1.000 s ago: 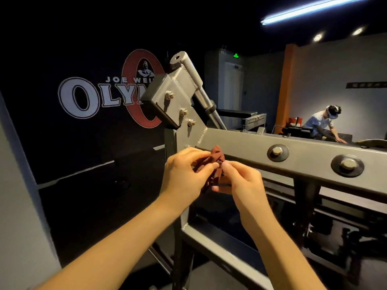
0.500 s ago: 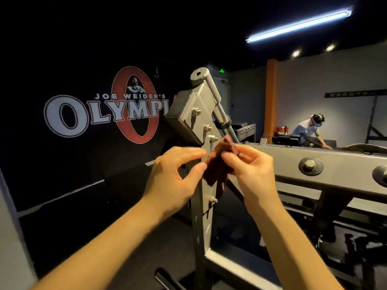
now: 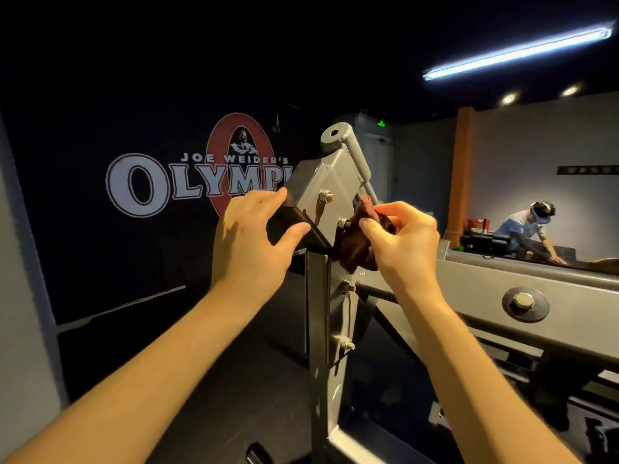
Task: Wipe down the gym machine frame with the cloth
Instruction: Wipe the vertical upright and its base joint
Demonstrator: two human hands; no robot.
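The grey steel gym machine frame [image 3: 330, 329] rises in the middle, with a bolted bracket at its top and a long beam [image 3: 482, 289] running right. A dark red cloth [image 3: 353, 249] hangs bunched against the bracket's bolts. My right hand [image 3: 400, 242] pinches the cloth between thumb and fingers at the bracket. My left hand [image 3: 251, 242] is spread open just left of the bracket, its fingertips at the bracket's dark left edge, holding nothing.
A round bar [image 3: 356, 159] slants down from the bracket's top. Behind it is a dark wall with an Olympia logo [image 3: 197, 182]. Another person [image 3: 532, 229] bends over equipment at the far right. Lower frame rails [image 3: 368, 447] cross the dark floor below.
My left hand let go of the cloth and spread open at the bracket's left edge. My right hand carried the cloth up onto the bracket's bolts.
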